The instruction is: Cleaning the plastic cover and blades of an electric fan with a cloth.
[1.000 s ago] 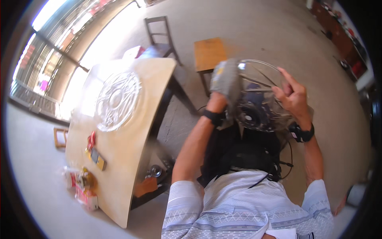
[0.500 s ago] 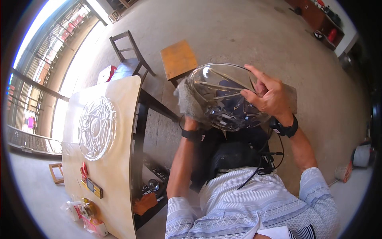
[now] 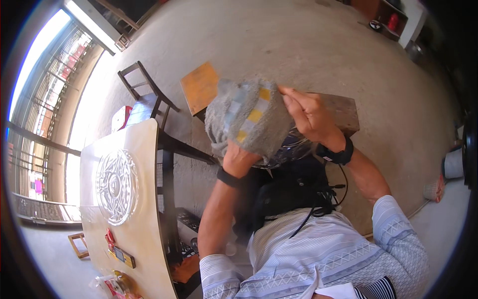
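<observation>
Mid-frame, the right hand (image 3: 311, 117) grips a clear bowl (image 3: 293, 143) between both hands, behind a grey towel (image 3: 249, 117). The covered left hand (image 3: 240, 158) is unreadable.

The left forearm (image 3: 217, 214) rose from about 7 o'clock and pointed between 12 and 1. The left wrist (image 3: 234, 173) stayed nearly in line with it, just below the centre of view. Of the left hand (image 3: 239, 157), only the heel and lower back showed; its fingers were hidden. The right elbow was bent, and the right forearm (image 3: 367, 174) slanted toward 10 or 11 o'clock. The right hand (image 3: 312, 117) lay at about 2 o'clock from the left wrist, its back turned upward. Its thumb and forefinger reached toward 10 o'clock, close together, tips drawn inward.
</observation>
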The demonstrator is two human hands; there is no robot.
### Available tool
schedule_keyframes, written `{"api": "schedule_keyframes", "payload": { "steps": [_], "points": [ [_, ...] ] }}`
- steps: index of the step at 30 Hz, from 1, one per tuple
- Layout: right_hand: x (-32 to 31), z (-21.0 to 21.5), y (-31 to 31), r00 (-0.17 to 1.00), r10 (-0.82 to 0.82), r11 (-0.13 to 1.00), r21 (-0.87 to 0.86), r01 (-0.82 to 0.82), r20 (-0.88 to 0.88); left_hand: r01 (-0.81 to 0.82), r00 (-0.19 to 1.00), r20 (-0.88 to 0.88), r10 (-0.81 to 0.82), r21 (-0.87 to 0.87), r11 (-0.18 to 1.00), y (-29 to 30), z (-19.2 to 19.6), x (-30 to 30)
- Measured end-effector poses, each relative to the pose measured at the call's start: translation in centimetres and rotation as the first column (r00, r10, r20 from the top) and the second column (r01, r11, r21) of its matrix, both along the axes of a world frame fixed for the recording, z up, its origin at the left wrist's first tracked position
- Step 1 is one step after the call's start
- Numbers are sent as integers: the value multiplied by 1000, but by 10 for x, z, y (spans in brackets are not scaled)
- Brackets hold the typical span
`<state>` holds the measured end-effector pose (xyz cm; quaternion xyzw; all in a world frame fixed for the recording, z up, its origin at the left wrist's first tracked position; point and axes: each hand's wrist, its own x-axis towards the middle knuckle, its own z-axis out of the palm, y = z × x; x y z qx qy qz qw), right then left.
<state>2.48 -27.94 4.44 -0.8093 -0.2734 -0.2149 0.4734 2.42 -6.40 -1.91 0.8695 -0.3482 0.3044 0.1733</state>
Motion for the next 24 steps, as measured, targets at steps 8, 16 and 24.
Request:
{"api": "schedule_keyframes", "payload": {
  "steps": [8, 16, 24],
  "points": [
    [0, -1, 9, 997, -7, 1000, 2, 7, 73, 2, 996, -89, -13, -129, 992, 38, -4, 29],
    [-4, -4, 9, 999, 10, 1000, 7, -10, 48, -139, 987, -106, 121, -182, 973, 109, -62, 41],
    [-9, -5, 7, 999, 35, 998, 59, -34, -9, -266, 934, -341, 103, -477, 838, 108, -134, 25]
  ]
}}
